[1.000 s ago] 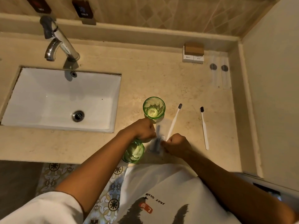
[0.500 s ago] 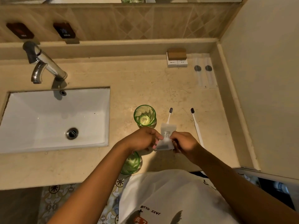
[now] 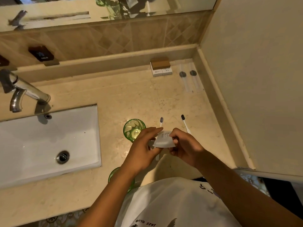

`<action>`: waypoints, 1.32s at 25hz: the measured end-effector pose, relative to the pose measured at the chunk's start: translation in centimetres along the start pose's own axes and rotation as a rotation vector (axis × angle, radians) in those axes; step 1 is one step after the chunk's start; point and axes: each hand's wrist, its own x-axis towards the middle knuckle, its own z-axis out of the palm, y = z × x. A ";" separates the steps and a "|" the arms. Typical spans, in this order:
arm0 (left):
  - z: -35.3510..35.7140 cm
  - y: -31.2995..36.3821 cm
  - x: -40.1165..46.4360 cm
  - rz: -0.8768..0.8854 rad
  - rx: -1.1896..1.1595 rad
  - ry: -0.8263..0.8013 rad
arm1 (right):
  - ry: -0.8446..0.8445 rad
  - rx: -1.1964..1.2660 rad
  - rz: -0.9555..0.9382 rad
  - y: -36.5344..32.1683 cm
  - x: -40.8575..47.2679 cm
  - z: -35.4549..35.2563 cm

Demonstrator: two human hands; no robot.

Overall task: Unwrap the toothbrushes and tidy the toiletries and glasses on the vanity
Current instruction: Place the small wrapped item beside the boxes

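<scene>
On the beige worktop [image 3: 114, 95], right of the white sink [image 3: 41, 145], a green glass [image 3: 134, 129] stands beside two unwrapped toothbrushes [image 3: 184, 122]. Above them, left hand [image 3: 144, 148] and right hand [image 3: 185, 147] both pinch a small white wrapper [image 3: 164, 140], off the surface.

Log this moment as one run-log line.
both hands hold white packet | two toothbrushes unwrapped on counter | green glass upright

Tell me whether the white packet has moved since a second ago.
Yes. The white packet has come up off the counter, now held between both hands above the left toothbrush, beside the green glass.
</scene>
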 end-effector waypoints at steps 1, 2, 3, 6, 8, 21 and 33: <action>0.1 0.4 0.1 0.022 -0.018 0.033 | -0.014 -0.015 -0.007 -0.2 -0.2 0.1; 0.2 0.7 0.2 0.033 -0.035 0.065 | -0.030 -0.024 -0.015 -0.3 -0.3 0.2; 0.2 1.1 0.2 0.031 -0.048 0.093 | -0.044 -0.041 -0.035 -0.6 -0.4 0.3; -0.5 2.0 0.7 -0.081 -0.176 0.141 | -0.030 -0.159 -0.154 -1.7 -0.5 0.0; -1.2 2.5 1.1 -0.184 -0.360 0.132 | 0.003 -0.218 -0.239 -2.0 -0.2 -0.3; -2.7 1.4 2.2 -0.397 -0.746 0.271 | -0.153 -0.500 -0.334 -0.9 2.0 2.6; -4.7 0.9 6.3 -0.468 -0.623 0.113 | -0.057 -0.288 -0.363 -4.1 6.8 2.8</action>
